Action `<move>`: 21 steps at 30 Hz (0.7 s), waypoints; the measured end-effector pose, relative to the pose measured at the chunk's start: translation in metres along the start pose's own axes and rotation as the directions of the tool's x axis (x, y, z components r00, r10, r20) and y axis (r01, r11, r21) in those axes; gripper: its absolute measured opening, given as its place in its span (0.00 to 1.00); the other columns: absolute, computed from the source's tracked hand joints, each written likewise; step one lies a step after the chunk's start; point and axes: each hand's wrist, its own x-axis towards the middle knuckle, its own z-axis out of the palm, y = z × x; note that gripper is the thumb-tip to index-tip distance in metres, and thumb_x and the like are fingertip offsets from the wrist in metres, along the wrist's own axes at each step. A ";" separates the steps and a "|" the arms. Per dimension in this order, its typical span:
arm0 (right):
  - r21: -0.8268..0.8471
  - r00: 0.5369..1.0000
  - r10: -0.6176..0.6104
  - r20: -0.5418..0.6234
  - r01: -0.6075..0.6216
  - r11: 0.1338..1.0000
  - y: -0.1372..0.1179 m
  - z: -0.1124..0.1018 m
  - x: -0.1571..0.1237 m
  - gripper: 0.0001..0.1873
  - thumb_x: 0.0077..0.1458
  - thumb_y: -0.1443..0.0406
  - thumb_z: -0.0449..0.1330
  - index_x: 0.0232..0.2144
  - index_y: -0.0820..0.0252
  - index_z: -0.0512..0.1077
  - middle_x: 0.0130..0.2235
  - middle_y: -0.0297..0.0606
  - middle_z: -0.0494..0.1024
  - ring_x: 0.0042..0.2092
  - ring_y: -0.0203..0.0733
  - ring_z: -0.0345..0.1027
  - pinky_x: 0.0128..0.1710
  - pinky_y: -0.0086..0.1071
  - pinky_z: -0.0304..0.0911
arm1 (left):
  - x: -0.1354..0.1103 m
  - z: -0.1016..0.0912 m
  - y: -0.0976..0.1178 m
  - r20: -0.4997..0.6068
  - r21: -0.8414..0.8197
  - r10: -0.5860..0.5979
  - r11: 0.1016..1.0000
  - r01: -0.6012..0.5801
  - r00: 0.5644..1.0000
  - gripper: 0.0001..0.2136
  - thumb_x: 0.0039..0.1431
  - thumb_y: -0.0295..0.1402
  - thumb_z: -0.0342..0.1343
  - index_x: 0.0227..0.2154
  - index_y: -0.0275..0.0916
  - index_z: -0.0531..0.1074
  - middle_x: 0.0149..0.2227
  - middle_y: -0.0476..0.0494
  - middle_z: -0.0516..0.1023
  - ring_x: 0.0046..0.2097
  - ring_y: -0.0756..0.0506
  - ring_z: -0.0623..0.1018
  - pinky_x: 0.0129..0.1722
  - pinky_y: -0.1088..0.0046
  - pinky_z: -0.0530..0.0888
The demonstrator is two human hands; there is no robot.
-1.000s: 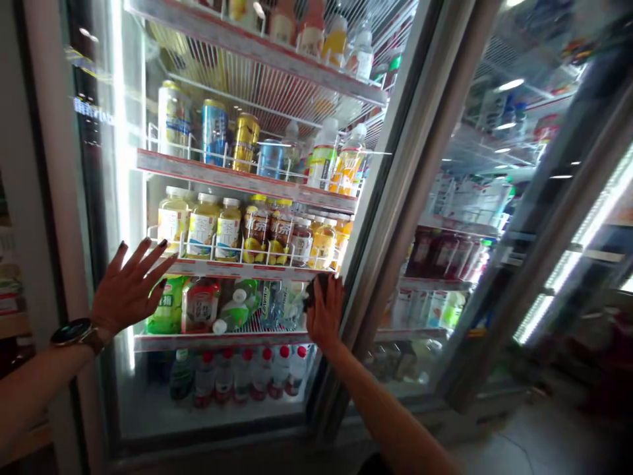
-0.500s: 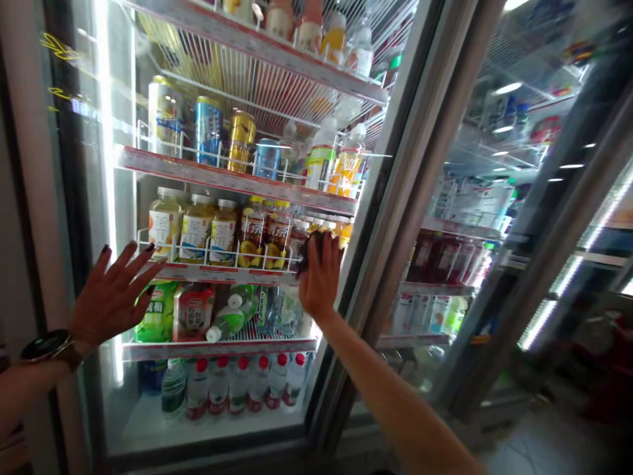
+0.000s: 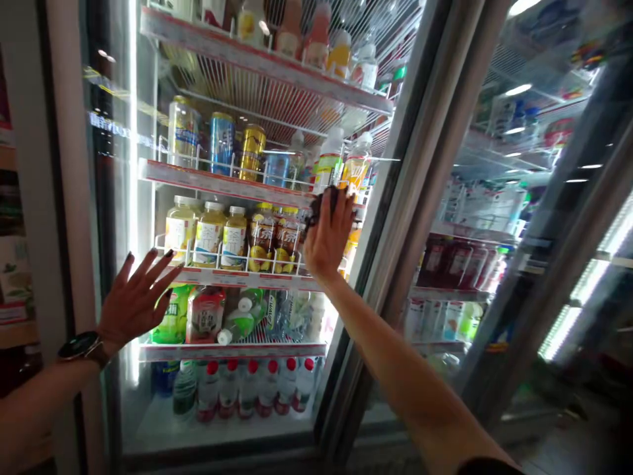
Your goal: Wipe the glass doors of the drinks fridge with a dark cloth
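Observation:
Before me stands a drinks fridge behind a glass door (image 3: 126, 422). My right hand (image 3: 327, 245) presses a dark crumpled cloth (image 3: 324, 206) on the glass, level with the edge of the shelf that carries cans and juice bottles. Only part of the cloth shows past the fingers. On the left, my left hand (image 3: 141, 297), with a watch (image 3: 82, 346) on its wrist, is spread out at the glass and holds nothing. Behind the pane near it are white-capped tea bottles (image 3: 179, 227) and a green pack (image 3: 172, 316).
Iced tea bottles (image 3: 262, 241), cans (image 3: 221, 142) and red-capped water bottles (image 3: 248, 389) stand on the shelves inside. A metal door frame (image 3: 420, 171) runs down the right side, with another glass-fronted fridge section beyond. At the far left is a shelf with goods (image 3: 14, 270).
My right hand has slid upward with the cloth, from the iced tea row to the shelf edge above. The view has shifted left. My left hand stays spread at about the same spot.

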 end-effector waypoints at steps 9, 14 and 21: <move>0.341 0.860 -0.386 0.335 0.271 0.900 -0.172 0.012 -0.073 0.38 0.69 0.62 0.49 0.75 0.67 0.42 0.77 0.45 0.43 0.78 0.51 0.30 0.77 0.50 0.40 | 0.043 0.003 0.112 -0.101 -0.345 -0.325 0.898 0.274 0.940 0.32 0.75 0.44 0.34 0.75 0.40 0.36 0.77 0.36 0.45 0.77 0.41 0.48 0.75 0.51 0.53; 0.376 0.783 -0.494 0.378 0.358 0.855 -0.087 -0.013 -0.059 0.52 0.65 0.52 0.57 0.75 0.68 0.33 0.77 0.50 0.41 0.78 0.53 0.26 0.77 0.55 0.35 | 0.087 0.029 0.131 -0.125 -0.330 -0.356 0.895 0.300 0.926 0.33 0.74 0.44 0.38 0.75 0.40 0.36 0.77 0.35 0.40 0.78 0.36 0.40 0.75 0.43 0.44; 0.026 0.940 -0.267 0.213 0.268 0.963 0.066 -0.039 -0.083 0.45 0.69 0.52 0.52 0.76 0.53 0.31 0.78 0.39 0.30 0.78 0.59 0.23 0.74 0.66 0.37 | 0.160 0.010 0.063 -0.224 0.006 -0.209 0.976 0.216 0.952 0.31 0.67 0.38 0.54 0.71 0.42 0.58 0.76 0.40 0.48 0.77 0.29 0.43 0.74 0.36 0.45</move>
